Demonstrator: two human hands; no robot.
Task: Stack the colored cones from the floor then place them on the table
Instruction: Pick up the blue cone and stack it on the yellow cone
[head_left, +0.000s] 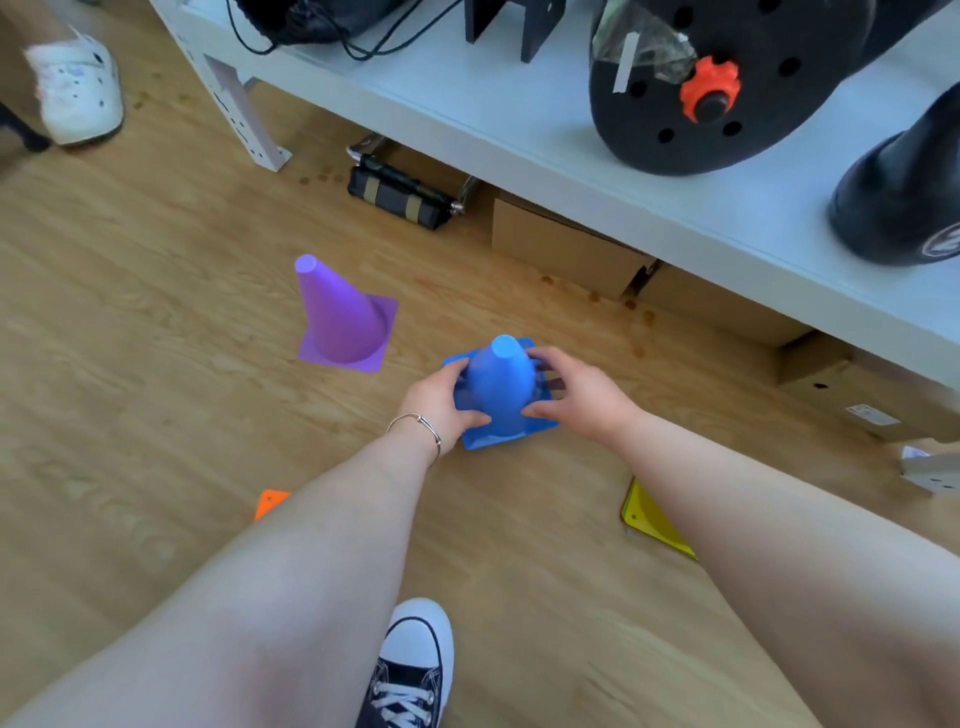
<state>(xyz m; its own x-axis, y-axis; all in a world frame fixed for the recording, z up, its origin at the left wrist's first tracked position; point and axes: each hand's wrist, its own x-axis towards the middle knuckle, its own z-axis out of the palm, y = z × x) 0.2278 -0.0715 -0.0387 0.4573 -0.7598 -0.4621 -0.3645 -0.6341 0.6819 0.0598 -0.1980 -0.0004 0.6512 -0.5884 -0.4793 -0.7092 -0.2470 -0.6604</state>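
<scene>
A blue cone (500, 387) stands on the wooden floor in the middle of the view, with two offset blue base plates showing beneath it, so it looks like one blue cone on another. My left hand (441, 400) grips its left side and my right hand (576, 397) grips its right side. A purple cone (337, 317) stands upright on the floor to the left, apart from my hands. An orange cone's corner (270, 503) peeks out beside my left forearm. A yellow cone's base (652, 517) shows beside my right forearm, mostly hidden.
The white table (571, 156) runs along the upper right, carrying black weight plates (691, 88) and a black boot-like object (904, 202). Cardboard boxes (566, 244) and a black roller (402, 189) lie under it. Another person's white shoe (78, 88) is upper left; my sneaker (415, 665) below.
</scene>
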